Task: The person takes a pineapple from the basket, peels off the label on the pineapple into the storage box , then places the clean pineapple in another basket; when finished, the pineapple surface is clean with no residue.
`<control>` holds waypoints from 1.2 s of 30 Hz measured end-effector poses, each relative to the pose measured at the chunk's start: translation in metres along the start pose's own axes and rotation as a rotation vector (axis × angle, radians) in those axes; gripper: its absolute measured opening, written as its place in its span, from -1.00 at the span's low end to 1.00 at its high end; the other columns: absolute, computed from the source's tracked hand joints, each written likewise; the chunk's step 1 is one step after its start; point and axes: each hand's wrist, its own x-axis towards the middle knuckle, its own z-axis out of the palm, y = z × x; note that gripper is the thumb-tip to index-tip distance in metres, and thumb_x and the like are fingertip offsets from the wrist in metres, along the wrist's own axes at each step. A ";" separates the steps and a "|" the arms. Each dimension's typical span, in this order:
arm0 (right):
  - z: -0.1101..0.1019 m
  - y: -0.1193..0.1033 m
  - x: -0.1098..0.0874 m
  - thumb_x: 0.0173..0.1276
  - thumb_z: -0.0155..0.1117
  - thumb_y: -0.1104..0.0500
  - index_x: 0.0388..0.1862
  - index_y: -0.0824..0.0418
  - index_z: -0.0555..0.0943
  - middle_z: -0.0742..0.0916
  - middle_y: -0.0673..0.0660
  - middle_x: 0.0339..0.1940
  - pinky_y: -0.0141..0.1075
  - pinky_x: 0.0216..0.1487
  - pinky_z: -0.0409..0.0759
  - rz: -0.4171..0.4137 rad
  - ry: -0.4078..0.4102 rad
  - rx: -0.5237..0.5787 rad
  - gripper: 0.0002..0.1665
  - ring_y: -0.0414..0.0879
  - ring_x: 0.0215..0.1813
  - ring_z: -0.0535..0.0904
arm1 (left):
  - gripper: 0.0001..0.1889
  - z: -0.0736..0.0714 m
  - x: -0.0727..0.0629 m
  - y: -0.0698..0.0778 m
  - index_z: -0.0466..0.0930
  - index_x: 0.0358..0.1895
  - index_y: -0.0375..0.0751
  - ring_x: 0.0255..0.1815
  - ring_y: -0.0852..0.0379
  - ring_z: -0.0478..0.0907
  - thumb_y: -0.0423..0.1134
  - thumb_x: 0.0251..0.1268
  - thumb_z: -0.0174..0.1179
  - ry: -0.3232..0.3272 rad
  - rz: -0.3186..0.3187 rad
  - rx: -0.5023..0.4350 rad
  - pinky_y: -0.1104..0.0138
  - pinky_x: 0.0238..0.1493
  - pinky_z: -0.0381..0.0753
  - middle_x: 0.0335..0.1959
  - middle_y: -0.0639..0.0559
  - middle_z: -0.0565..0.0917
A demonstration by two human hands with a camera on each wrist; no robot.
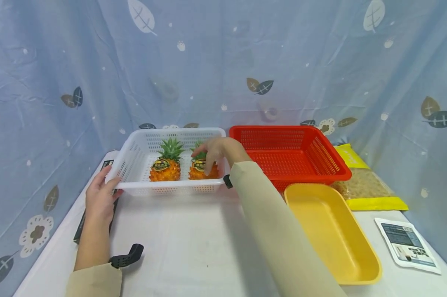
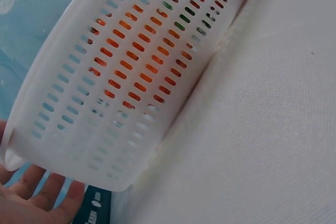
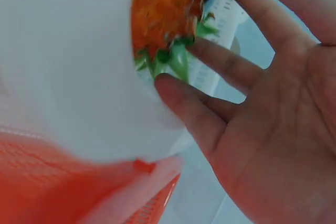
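Note:
Two orange pineapples with green crowns and dark labels sit in a white slotted plastic basket (image 1: 134, 185): the left pineapple (image 1: 165, 170) and the right pineapple (image 1: 197, 172). My right hand (image 1: 221, 150) reaches over the basket's right side, above the right pineapple and partly covering it. In the right wrist view its fingers (image 3: 210, 61) are spread and extended, fingertips right at the green leaves (image 3: 178, 59). My left hand (image 1: 101, 198) holds the basket's front left corner, its thumb in front and fingers along the outer side. The left wrist view shows those fingers (image 2: 50, 190) against the basket's end.
Right of the white basket stands a red slotted basket (image 1: 283, 163). A yellow tray (image 1: 331, 231) lies before it, with a yellow-ended clear bag (image 1: 364, 183) and a white packet (image 1: 407, 243) farther right. A dark narrow box (image 1: 80, 227) lies beneath the left forearm. Patterned curtains enclose the table.

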 end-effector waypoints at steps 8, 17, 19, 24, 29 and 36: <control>0.007 -0.004 0.007 0.29 0.50 0.25 0.53 -0.40 0.38 0.21 0.06 0.69 0.07 0.26 0.67 0.030 -0.035 -0.021 -0.05 0.12 0.20 0.64 | -0.38 -0.001 0.000 0.001 0.20 0.62 0.28 0.60 0.10 0.18 -0.12 0.59 0.12 -0.023 0.012 -0.020 0.00 0.63 0.21 0.69 0.24 0.12; 0.005 -0.005 0.007 0.26 0.52 0.27 0.51 -0.36 0.42 0.35 0.04 0.58 -0.01 0.25 0.69 0.056 -0.029 -0.044 -0.07 0.08 0.23 0.59 | -0.38 0.000 0.002 0.002 0.21 0.61 0.30 0.61 0.08 0.17 -0.11 0.59 0.13 -0.023 0.013 -0.004 -0.02 0.62 0.22 0.69 0.24 0.11; 0.005 -0.009 0.007 0.26 0.52 0.26 0.48 -0.37 0.45 0.37 0.04 0.55 -0.04 0.21 0.71 0.067 -0.032 -0.067 -0.10 0.06 0.24 0.56 | -0.38 -0.001 0.002 0.001 0.21 0.61 0.30 0.62 0.07 0.16 -0.11 0.59 0.13 -0.013 0.010 -0.002 -0.02 0.62 0.22 0.69 0.24 0.11; 0.000 -0.017 0.002 0.27 0.54 0.20 0.42 -0.38 0.48 0.36 0.05 0.53 -0.11 0.03 0.78 0.111 -0.027 -0.153 -0.17 0.12 0.13 0.68 | -0.38 -0.002 0.002 0.002 0.22 0.61 0.31 0.60 0.08 0.16 -0.11 0.58 0.14 -0.026 0.017 -0.026 -0.02 0.63 0.20 0.69 0.25 0.12; -0.001 -0.019 0.000 0.28 0.53 0.21 0.47 -0.37 0.46 0.32 0.05 0.60 -0.15 -0.06 0.80 0.126 -0.040 -0.161 -0.14 0.13 0.10 0.70 | -0.37 -0.001 0.003 0.001 0.21 0.61 0.29 0.60 0.09 0.16 -0.11 0.58 0.15 -0.049 0.026 -0.033 -0.02 0.64 0.19 0.69 0.24 0.11; 0.006 -0.019 0.007 0.22 0.56 0.24 0.47 -0.38 0.45 0.40 0.06 0.49 -0.20 -0.07 0.75 0.139 -0.040 -0.116 -0.08 0.06 0.12 0.58 | -0.37 -0.005 0.002 -0.001 0.19 0.62 0.29 0.62 0.09 0.15 -0.09 0.59 0.13 -0.043 0.023 -0.016 -0.03 0.64 0.18 0.69 0.23 0.11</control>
